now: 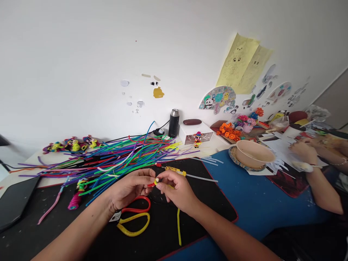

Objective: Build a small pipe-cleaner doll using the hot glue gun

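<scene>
My left hand (134,186) and my right hand (178,190) meet above a black mat (214,210). Between the fingertips of both is a small red, yellow and white piece (156,182), seemingly of fuzzy pipe cleaner. Below my right hand a yellow pipe cleaner (178,228) extends over the mat; whether it joins the held piece is hidden. Scissors with one red and one yellow handle (134,226) lie under my left hand, their blades out of sight. Just beyond my fingers rests a yellow glue gun (176,171) with a translucent glue stick (202,178) at its rear.
A pile of coloured pipe cleaners (119,159) spreads along the wall. Finished dolls (73,145) lie far left; another doll (80,192) is nearer. A black flask (174,123), white box (190,132) and beige bowl (254,152) stand behind. A co-worker's hand (304,152) is at right.
</scene>
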A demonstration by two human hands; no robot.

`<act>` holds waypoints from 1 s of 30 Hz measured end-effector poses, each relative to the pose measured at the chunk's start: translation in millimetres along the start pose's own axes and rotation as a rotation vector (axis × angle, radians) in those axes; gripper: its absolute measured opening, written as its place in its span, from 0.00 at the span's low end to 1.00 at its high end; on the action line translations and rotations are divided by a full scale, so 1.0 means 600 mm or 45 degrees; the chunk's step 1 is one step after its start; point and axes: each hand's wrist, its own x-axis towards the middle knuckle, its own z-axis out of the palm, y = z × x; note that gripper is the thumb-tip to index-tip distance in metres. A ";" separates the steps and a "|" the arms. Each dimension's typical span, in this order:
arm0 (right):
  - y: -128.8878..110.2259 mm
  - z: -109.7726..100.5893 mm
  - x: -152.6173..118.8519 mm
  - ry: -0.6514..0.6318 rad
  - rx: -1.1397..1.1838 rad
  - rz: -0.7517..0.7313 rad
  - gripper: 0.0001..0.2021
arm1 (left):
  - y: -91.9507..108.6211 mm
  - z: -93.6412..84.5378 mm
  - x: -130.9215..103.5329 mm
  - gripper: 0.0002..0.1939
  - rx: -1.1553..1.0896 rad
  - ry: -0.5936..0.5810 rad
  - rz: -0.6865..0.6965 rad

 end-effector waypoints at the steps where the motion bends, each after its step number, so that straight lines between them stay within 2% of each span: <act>1: 0.001 0.000 0.000 0.000 -0.001 0.007 0.11 | 0.001 0.001 0.000 0.15 0.003 0.006 0.002; 9: -0.002 0.002 -0.001 0.014 0.052 0.067 0.14 | 0.002 0.008 -0.007 0.16 0.120 0.058 0.093; 15: 0.005 0.001 0.001 0.043 0.108 0.069 0.15 | 0.007 0.025 -0.009 0.18 0.314 0.198 0.243; 22: 0.009 0.000 0.005 0.049 0.152 0.087 0.15 | 0.004 0.013 -0.005 0.18 0.664 0.219 0.401; 30: 0.004 -0.001 0.006 0.053 0.186 0.154 0.19 | 0.005 0.015 -0.004 0.19 0.778 0.264 0.454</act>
